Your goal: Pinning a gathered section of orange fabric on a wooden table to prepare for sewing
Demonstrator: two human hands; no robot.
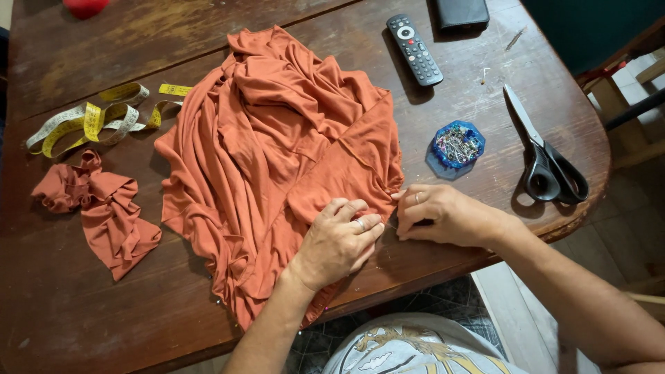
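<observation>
1. Seen from the head view, the cloth (277,159), a rust-orange heap, lies in the middle of the table (69,305), spreading away from the person toward the far edge; its near right edge is where both hands meet.
2. Left hand (339,239) rests flat on that edge, fingers curled down, pressing the cloth to the wood.
3. Right hand (436,215) sits just beside it, fingertips pinched together at the hem; whether a pin is between them is too small to tell.
4. Both hands are equally near the hem, and it runs from between them up to the far right.
5. Right of the cloth lie the pin dish (456,145) and the scissors (544,156), nearer the right hand; tape (97,121) and scrap (104,208) lie well left.
</observation>
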